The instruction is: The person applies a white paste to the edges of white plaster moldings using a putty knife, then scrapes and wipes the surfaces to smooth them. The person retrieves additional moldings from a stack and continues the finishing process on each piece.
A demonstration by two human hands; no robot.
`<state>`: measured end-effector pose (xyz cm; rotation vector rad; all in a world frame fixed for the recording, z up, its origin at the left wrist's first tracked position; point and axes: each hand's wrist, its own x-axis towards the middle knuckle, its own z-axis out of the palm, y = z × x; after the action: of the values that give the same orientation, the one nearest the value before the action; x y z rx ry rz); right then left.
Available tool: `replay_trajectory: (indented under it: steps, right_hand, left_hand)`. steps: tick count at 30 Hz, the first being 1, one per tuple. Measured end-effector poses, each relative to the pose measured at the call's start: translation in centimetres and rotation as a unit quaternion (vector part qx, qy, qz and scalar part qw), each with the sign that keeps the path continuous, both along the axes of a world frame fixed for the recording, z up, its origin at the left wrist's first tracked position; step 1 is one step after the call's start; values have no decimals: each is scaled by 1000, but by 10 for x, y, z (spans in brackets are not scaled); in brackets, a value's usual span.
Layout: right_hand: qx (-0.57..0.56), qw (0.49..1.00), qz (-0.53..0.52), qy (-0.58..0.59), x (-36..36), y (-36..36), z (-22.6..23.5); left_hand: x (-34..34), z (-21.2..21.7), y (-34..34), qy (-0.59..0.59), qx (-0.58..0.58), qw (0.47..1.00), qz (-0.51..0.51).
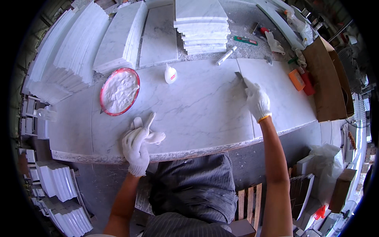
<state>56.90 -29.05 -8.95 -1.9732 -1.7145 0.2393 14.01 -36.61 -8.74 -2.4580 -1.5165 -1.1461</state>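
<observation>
Right of centre in the frame, the gloved right hand (257, 100) is closed around a flat scraper blade (239, 76) that sticks out just above its fingertips, its tip on the seam between two white marble slabs (197, 102) on the counter. At lower left of centre, the gloved left hand (138, 144) rests flat and open on the slab's near edge, holding nothing. A red-rimmed bowl of white paste (119, 91) sits upper left of that hand, with a small white squeeze bottle (170, 74) beyond.

The person is wearing white knit gloves on both hands: the left hand (137, 147) and the right hand (257, 100). The right glove is showing an orange cuff edge. Forearms are bare. The clothing is grey with thin stripes.
</observation>
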Motion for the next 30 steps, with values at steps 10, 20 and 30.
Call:
replay_trajectory:
  steps: [10, 20, 30]
  right_hand:
    - [36, 999, 28, -9, -13, -8, -9]
    - [82, 990, 102, 44, -31, -27, -6]
    - [-32, 986, 166, -7, -97, -66, 0]
  left_hand:
    - [1, 1, 0, 6, -5, 1000, 12]
    - [0, 0, -1, 1, 3, 1000, 7]
    - [0, 4, -3, 5, 2, 1000, 9]
